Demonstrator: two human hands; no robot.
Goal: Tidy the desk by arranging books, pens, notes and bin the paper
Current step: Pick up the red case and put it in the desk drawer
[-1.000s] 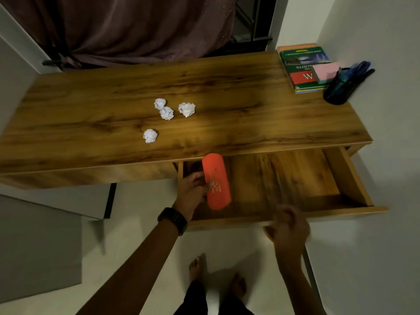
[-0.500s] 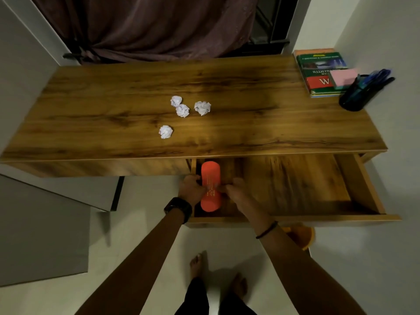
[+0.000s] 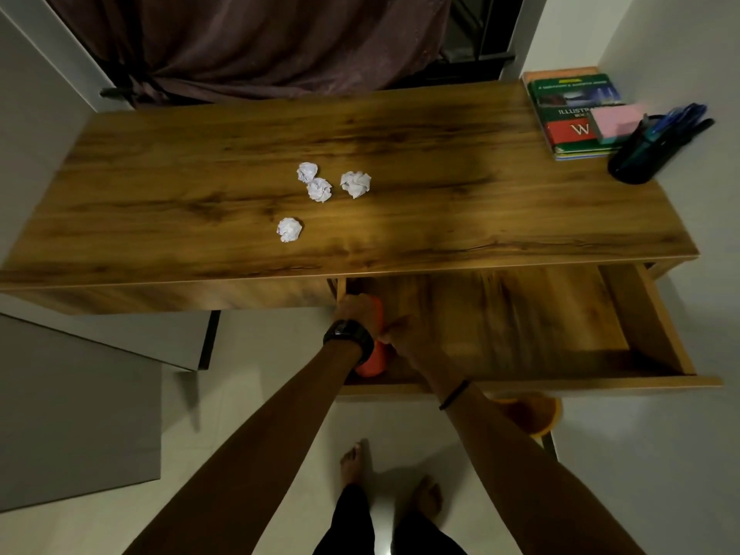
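Your desk holds four crumpled paper balls. Its open drawer hides most of the orange bin. At the drawer's left end, your left grip clamps the smooth orange case, covering its far end. Your right grip touches it, too blurred to tell.

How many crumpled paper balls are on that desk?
4 paper balls, all on the desk. Three cluster mid-desk: the far one, one just nearer, one to their right. The fourth lies apart, nearer the front edge. None looks hidden.
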